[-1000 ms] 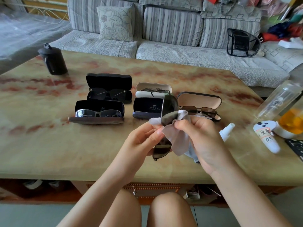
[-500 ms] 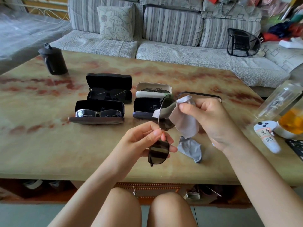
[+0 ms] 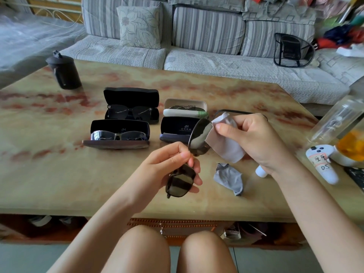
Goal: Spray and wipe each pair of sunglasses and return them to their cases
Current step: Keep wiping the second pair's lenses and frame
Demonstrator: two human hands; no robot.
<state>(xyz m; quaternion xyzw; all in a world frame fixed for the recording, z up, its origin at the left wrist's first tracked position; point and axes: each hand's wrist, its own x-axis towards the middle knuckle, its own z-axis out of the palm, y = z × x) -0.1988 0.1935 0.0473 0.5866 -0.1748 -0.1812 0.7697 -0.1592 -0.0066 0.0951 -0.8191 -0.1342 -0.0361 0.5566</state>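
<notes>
My left hand (image 3: 169, 164) pinches a pair of dark sunglasses (image 3: 199, 137) at the bridge, held upright above the table, one lens above the other. My right hand (image 3: 254, 138) grips a pale wiping cloth (image 3: 224, 146) and presses it against the upper lens. Directly behind the lens stands an empty open dark case (image 3: 175, 129). Three other open cases hold glasses: a black one (image 3: 131, 105), a dark one (image 3: 118, 133) and a cream one (image 3: 185, 108). A white spray bottle (image 3: 261, 171) pokes out from under my right wrist.
A grey cloth (image 3: 229, 179) lies on the marble table (image 3: 49, 174). A black jug (image 3: 64, 72) stands far left. At the right edge are a white controller (image 3: 323, 164), a clear bottle (image 3: 338, 117) and an orange-filled container (image 3: 352, 148). A sofa runs behind the table.
My right hand and cloth rose from the bridge area up to the upper lens. The glasses shifted slightly in my left hand; the grey cloth came into view on the table.
</notes>
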